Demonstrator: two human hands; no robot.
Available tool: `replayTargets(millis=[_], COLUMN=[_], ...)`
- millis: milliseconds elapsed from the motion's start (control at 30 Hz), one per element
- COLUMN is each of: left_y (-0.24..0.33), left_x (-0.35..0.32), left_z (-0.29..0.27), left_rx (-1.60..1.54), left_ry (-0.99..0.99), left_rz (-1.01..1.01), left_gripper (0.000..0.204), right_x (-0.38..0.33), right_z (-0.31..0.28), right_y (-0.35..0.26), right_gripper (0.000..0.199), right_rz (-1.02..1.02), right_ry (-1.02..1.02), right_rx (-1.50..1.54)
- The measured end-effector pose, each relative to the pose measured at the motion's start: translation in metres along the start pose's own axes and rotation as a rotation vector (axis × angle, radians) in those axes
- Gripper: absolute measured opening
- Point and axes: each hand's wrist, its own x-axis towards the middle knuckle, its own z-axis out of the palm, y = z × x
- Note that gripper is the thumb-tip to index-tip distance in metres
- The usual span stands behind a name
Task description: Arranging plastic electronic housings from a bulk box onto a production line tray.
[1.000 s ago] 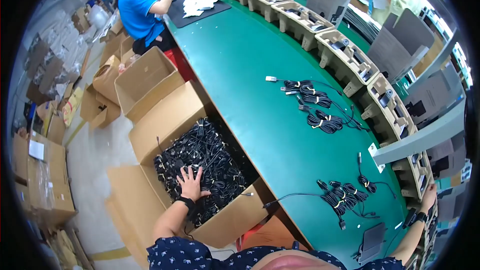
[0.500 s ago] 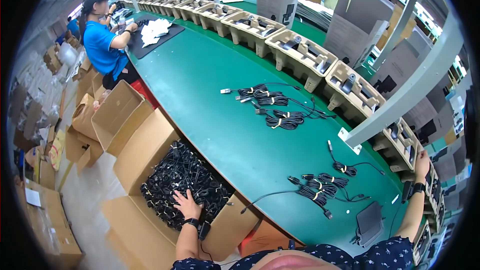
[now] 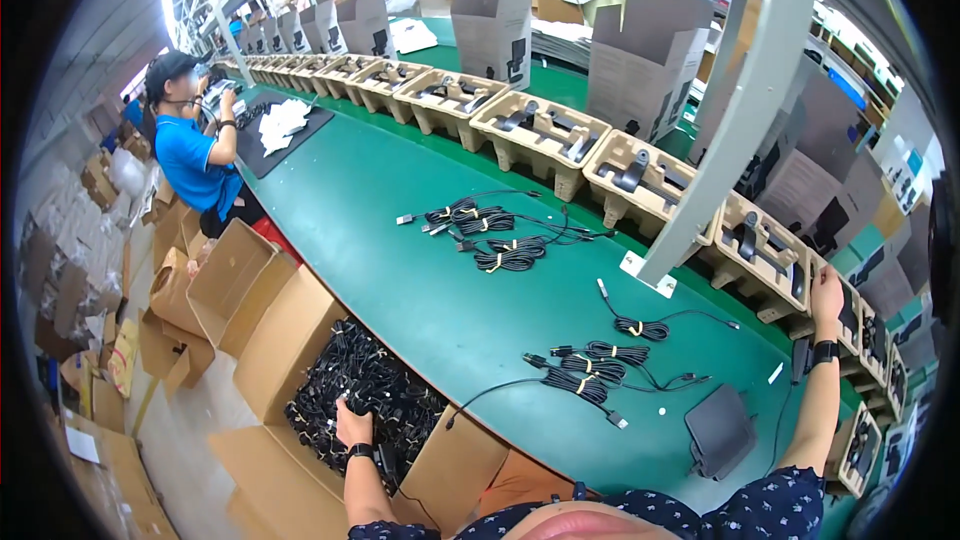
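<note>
My left hand [image 3: 353, 426] is down in a cardboard box [image 3: 277, 342] filled with black cables [image 3: 405, 395]. Its fingers are curled into the heap, closed on a cable bundle, partly hidden. At the far right, my right hand [image 3: 826, 298] grips the rim of a tan moulded-pulp tray [image 3: 752, 252] that holds black parts. On the green table [image 3: 375, 305] lie several black cables tied with pale bands: one group [image 3: 490, 230] near the middle, another [image 3: 595, 370] closer to me. Beside my right forearm rests a flat dark case [image 3: 720, 430].
A long row of pulp trays [image 3: 540, 140] runs along the table's far side. Behind them stand open grey cartons [image 3: 645, 65]. A slanted metal post [image 3: 735, 115] is bolted to the table. At the far left a person in blue [image 3: 192, 145] works by a dark mat [image 3: 290, 145].
My left hand has gone from spread fingers on the cables to fingers curled into them. My right hand stays at the tray row. The whole view has shifted with my head.
</note>
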Motion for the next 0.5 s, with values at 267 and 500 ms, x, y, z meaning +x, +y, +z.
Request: replayTargets(millis=[267, 500], left_y=[0.022, 0.044], left_x=[-0.009, -0.009], left_z=[-0.028, -0.077], left_rx=[-0.103, -0.410], left_ry=[0.098, 0.374], left_rz=[-0.029, 0.135], left_gripper=[0.054, 0.046], right_x=[-0.008, -0.010], right_z=[-0.009, -0.001], right_y=[-0.002, 0.009], right_gripper=[0.016, 0.017], right_rz=[-0.010, -0.079], right_ry=[0.055, 0.116], right_rx=[0.047, 0.113])
